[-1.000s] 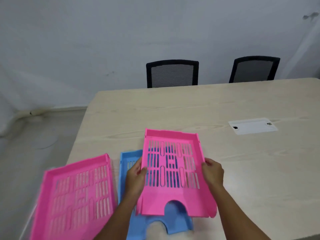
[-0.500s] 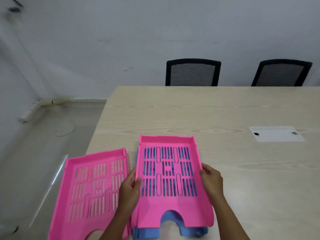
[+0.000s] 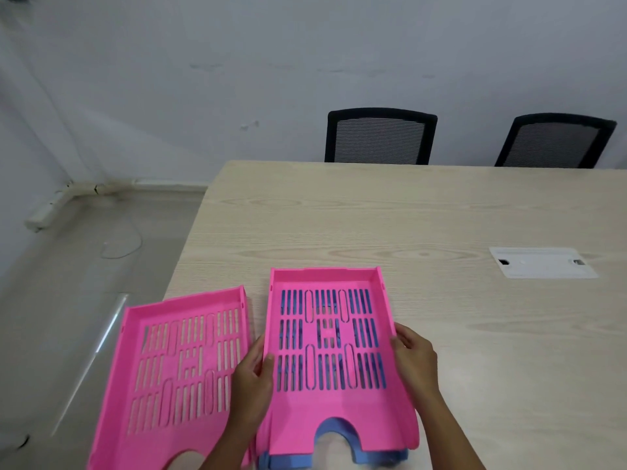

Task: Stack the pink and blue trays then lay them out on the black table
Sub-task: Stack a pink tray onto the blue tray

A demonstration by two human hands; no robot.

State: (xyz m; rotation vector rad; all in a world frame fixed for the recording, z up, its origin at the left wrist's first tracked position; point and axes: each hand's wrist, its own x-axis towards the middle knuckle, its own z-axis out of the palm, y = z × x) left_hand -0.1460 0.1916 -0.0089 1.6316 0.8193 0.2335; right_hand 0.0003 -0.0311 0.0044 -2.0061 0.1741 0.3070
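A pink tray (image 3: 330, 354) sits nested on top of a blue tray (image 3: 336, 461) near the front edge of the pale wooden table (image 3: 441, 215), the blue showing through its slots and under its front notch. The left hand (image 3: 252, 376) is closed on the tray's left wall and the right hand (image 3: 415, 354) on its right wall. A second pink tray (image 3: 176, 371) lies flat just beside the stack on the left, overhanging the table's corner.

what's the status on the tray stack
Left hand and right hand grip pink tray sides. It sits on blue tray. Second pink tray unstacked, left.
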